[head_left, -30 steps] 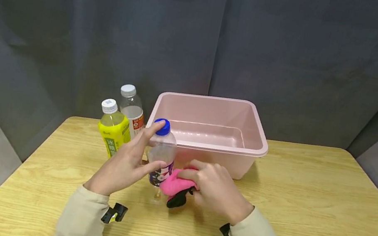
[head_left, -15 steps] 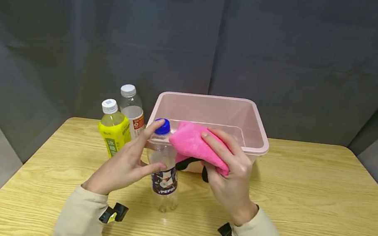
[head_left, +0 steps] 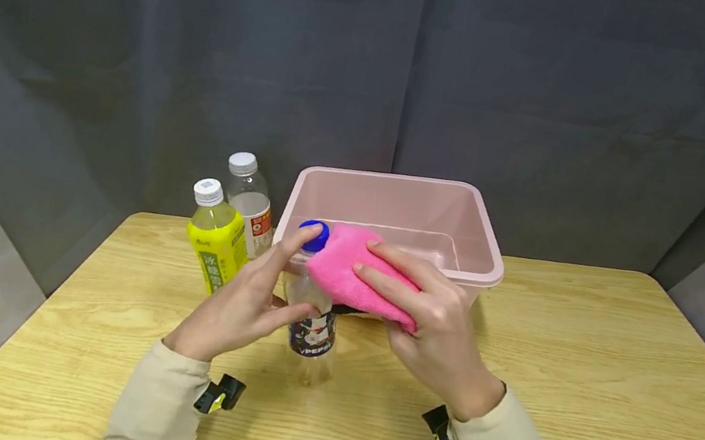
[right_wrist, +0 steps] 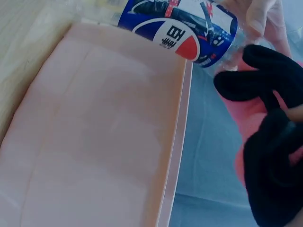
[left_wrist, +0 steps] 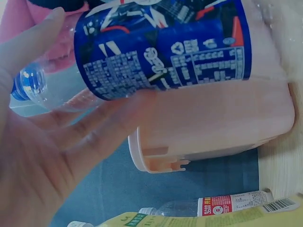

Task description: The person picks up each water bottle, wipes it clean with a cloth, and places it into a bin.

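My left hand (head_left: 230, 312) holds a clear plastic Pepsi bottle (head_left: 312, 335). Its thumb lies across the bottle's side and a finger touches the blue cap (head_left: 316, 236). The bottle stands near upright in front of the tub; whether its base touches the table is hard to tell. In the left wrist view the blue label (left_wrist: 161, 56) faces the camera, with fingers behind the bottle. My right hand (head_left: 437, 318) grips a fuzzy pink cloth (head_left: 353, 271) against the bottle's neck and shoulder. Black finger-like pieces (right_wrist: 241, 85) hang under the cloth in the right wrist view.
A pink plastic tub (head_left: 480, 274) sits behind the hands near the grey curtain (head_left: 555, 114). Left of it stand a yellow-labelled drink bottle (head_left: 216, 247) and a clear white-capped bottle (head_left: 251, 210). Wooden table (head_left: 611, 399) extends to the right.
My right hand has brought the pink cloth up from beside the bottle's lower part to its neck. The bottle's base has swung to the right; the left hand keeps its hold.
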Motion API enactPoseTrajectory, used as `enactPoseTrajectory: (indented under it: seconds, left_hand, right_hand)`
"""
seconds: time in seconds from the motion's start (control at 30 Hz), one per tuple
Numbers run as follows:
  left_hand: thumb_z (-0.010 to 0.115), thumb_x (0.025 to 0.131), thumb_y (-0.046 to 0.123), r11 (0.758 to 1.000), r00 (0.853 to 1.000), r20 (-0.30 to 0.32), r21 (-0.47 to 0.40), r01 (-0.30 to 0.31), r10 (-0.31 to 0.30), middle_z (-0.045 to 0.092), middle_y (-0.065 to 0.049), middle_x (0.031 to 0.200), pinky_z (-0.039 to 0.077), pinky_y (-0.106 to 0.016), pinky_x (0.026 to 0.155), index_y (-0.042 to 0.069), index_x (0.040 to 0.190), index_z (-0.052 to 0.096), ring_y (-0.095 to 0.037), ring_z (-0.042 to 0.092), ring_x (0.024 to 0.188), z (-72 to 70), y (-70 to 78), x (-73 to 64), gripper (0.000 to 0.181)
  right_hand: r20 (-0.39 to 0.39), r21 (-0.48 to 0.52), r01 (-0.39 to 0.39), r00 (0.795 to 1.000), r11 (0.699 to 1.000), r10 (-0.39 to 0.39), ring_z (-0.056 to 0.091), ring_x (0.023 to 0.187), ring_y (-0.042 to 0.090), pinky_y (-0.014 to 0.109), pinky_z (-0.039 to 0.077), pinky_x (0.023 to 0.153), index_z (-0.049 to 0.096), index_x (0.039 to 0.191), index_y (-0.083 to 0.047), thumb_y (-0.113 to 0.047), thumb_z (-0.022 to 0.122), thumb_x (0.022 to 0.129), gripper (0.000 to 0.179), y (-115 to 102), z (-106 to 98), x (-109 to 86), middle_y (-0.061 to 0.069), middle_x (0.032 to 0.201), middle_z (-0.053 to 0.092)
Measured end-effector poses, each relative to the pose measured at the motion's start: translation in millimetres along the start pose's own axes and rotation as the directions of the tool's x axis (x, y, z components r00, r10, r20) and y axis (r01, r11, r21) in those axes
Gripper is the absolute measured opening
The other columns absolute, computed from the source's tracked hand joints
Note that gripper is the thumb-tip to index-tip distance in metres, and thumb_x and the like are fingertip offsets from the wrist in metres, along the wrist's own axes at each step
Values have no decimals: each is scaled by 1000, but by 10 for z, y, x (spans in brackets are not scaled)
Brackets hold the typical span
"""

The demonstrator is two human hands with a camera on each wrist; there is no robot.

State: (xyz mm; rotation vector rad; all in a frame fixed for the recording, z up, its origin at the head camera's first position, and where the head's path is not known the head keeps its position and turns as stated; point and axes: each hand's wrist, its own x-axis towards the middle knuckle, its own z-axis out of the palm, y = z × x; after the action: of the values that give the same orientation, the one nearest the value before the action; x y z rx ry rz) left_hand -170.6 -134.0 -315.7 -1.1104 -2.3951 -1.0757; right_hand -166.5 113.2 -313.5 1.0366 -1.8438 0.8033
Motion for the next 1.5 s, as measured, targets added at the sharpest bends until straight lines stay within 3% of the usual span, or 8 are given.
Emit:
enactPoseTrajectory:
  seconds: [0.17,0.3,0.57,0.7,1.07,1.27,1.4,1.5]
  left_hand:
    - [82,84,3,999,999,-7,-8,32,-32,51,-22,140,59,-22,67,20,157,22,-32,65,106,-3,-13,3,95]
    - [82,84,3,997,997,-20,-25,69,-69,52,-21,136,60,-22,68,20,157,23,-31,64,107,-4,-26,-15,95]
    - [82,85,4,999,999,-12,-2,47,-47,52,-20,138,59,-22,67,22,156,24,-30,65,106,-8,-23,-18,94]
    - [82,85,6,1000,1000,-15,21,20,-20,52,-19,140,59,-23,66,21,157,25,-30,65,104,-9,-23,-6,93]
    - [82,85,5,994,994,-27,-29,104,-105,43,-21,149,61,-25,69,22,158,22,-33,65,109,-18,-63,-33,96]
    - [82,85,5,992,993,-19,-31,119,-120,40,-20,152,62,-28,70,24,158,20,-34,64,111,-26,-48,-13,97]
    - [81,85,1,992,993,-14,-53,113,-114,40,-20,151,62,-28,70,22,158,21,-34,64,111,-27,-45,-8,97]
    - [81,84,-2,992,994,-13,-72,104,-105,41,-20,150,61,-28,71,21,158,21,-34,63,112,-26,-48,-10,97]
  right_hand:
    - [123,-65,32,992,997,-24,70,105,35,51,59,84,79,110,-8,18,68,71,47,35,-25,-17,15,121,71]
    - [312,-123,65,950,990,-23,71,99,32,46,61,80,79,106,-13,15,73,68,48,82,-12,-71,12,120,71]
    - [713,-144,80,700,986,47,62,66,14,30,48,52,75,83,-19,14,69,65,38,123,270,-326,-4,88,70]
    - [755,-153,83,652,985,62,59,62,12,28,46,51,76,82,-21,14,68,66,39,122,334,-389,-6,84,70]
    - [714,-157,62,696,986,70,67,76,18,31,50,53,77,90,-20,14,67,67,42,115,283,-335,0,102,73]
    - [550,-117,34,834,993,36,71,86,22,38,59,66,78,100,-17,12,75,70,42,40,126,-172,3,105,72]
    - [318,-51,3,948,999,13,72,95,27,43,61,79,78,106,-10,20,65,68,49,-4,31,-71,9,110,73]
    - [114,30,-43,993,999,39,70,101,31,40,58,90,77,109,-4,20,61,71,47,-38,-17,-14,14,114,71]
